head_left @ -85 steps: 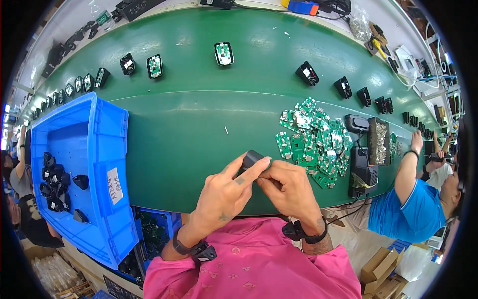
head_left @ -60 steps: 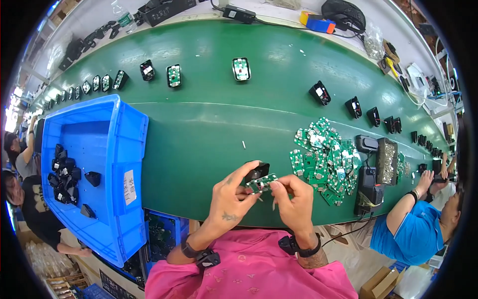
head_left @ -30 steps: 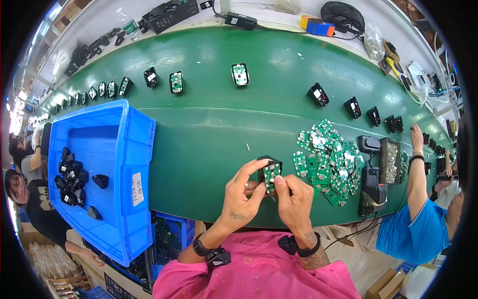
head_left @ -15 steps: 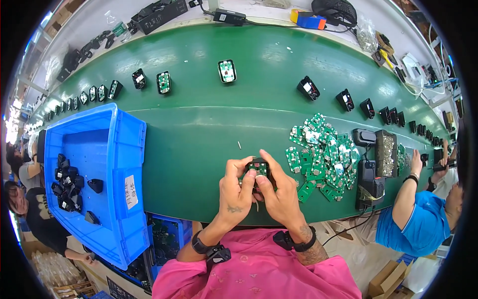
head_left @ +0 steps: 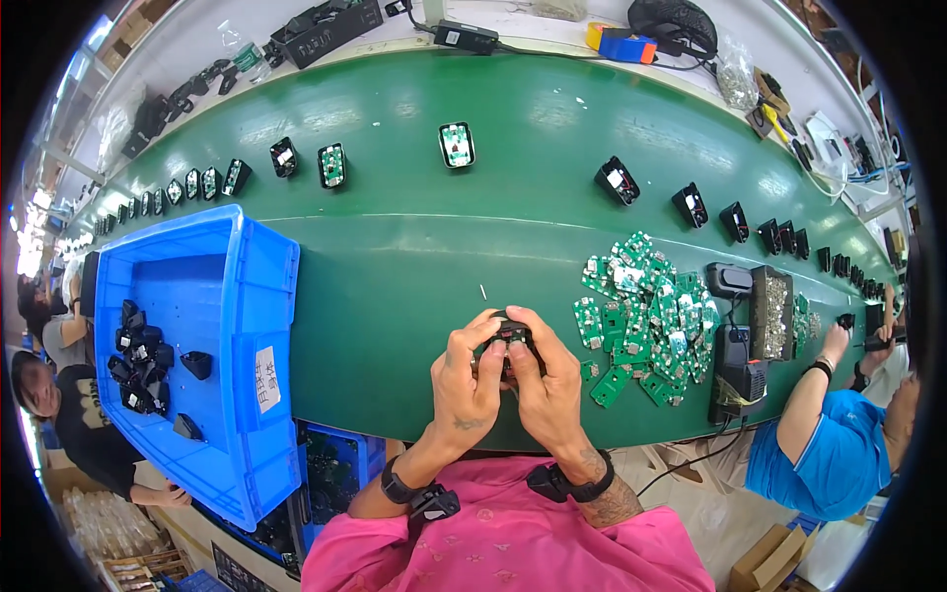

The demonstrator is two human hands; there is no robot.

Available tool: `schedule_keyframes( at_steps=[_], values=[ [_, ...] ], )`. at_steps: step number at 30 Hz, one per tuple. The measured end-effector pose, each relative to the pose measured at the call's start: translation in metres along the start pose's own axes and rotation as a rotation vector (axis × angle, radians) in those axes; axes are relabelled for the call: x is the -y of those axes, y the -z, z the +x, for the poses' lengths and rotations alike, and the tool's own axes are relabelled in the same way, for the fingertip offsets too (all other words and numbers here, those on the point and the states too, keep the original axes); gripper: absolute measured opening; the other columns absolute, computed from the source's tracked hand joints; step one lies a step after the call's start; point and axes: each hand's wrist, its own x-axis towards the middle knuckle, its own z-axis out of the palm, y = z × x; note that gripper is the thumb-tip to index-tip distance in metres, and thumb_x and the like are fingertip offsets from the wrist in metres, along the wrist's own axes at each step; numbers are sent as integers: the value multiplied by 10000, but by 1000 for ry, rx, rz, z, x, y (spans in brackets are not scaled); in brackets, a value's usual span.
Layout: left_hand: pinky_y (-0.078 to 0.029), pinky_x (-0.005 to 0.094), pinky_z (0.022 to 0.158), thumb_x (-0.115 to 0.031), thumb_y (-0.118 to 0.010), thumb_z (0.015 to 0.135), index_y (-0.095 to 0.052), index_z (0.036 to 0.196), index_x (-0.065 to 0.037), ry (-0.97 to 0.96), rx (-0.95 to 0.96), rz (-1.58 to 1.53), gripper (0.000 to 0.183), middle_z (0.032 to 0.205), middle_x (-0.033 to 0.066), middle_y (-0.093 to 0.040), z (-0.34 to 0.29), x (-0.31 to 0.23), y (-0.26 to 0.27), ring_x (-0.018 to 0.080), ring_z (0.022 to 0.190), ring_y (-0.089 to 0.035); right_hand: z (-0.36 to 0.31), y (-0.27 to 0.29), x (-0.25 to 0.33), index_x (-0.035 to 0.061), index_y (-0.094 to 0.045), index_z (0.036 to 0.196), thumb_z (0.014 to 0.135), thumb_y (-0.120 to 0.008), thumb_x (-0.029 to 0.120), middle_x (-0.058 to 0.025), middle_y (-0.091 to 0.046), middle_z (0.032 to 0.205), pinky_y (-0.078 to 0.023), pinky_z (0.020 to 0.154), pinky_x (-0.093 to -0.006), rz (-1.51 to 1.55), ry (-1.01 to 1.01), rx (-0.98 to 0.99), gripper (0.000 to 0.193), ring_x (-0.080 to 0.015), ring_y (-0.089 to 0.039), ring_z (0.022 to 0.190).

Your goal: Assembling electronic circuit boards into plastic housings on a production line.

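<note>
Between my two hands, above the near edge of the green table, is a small black plastic housing [head_left: 511, 332] with a circuit board in its open face. My left hand [head_left: 462, 383] is closed round its left side, the thumb on the board. Likewise my right hand [head_left: 548, 387] grips the right side, its thumb pressing beside the other and its index finger curled over the far edge. The fingers and thumbs hide much of the board. A short pale stick [head_left: 483, 292] lies on the table just beyond. Loose green circuit boards [head_left: 651, 331] are heaped to the right.
On the left stands a blue bin [head_left: 268, 296] with several black housings [head_left: 143, 355] inside. Filled housings [head_left: 457, 145] line the table's far part. Right of the boards are a black power-tool-like device [head_left: 740, 365] and a tray of small metal parts [head_left: 770, 314]. A co-worker in blue [head_left: 824, 434] sits at right.
My right index finger has bent in over the housing's far edge, and both thumbs have shifted a little on the board. The co-worker's hand at right has moved. The whole view has shifted slightly.
</note>
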Motion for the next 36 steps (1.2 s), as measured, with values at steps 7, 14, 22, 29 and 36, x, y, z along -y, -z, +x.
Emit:
schedule_keyframes(
  at_steps=[7,14,22,29,36],
  values=[
    [-540,255,489,-155,-456,1009,-473,1225,-27,294,-39,-112,252,985,120,-622,82,28,32,135,612,-628,-6,-15,-2,-32,-380,1442,905,-677,140,-85,-578,925,-462,565,-282,-55,-122,26,637,-127,-550,620],
    [-538,322,433,-102,-421,1016,-360,1298,-62,321,-16,189,292,841,180,-647,227,101,51,242,533,-679,-42,-28,-24,0,-602,1188,829,-723,112,-119,-607,918,-488,682,-373,-424,347,199,395,-265,-604,749],
    [-523,488,797,-195,-585,935,-461,1302,-81,-129,-182,907,404,1081,225,-657,231,111,30,406,914,-672,-41,-22,-32,21,-651,1029,835,-694,121,-83,-595,873,-457,678,-381,-416,389,226,222,-259,-586,764],
    [-546,512,839,-495,-729,785,-353,1407,4,-200,477,835,882,1426,239,-406,188,15,-123,437,1015,-645,-46,-13,-30,31,-659,1019,811,-719,110,-86,-613,871,-465,677,-368,-417,380,273,230,-259,-597,748],
    [-549,461,812,-550,-760,691,-517,1250,61,-67,499,701,863,1115,246,-643,216,51,-155,425,940,-671,-59,47,-22,14,-656,1064,774,-756,67,-99,-617,888,-501,624,-386,-473,349,52,312,-274,-599,707]
  ],
)
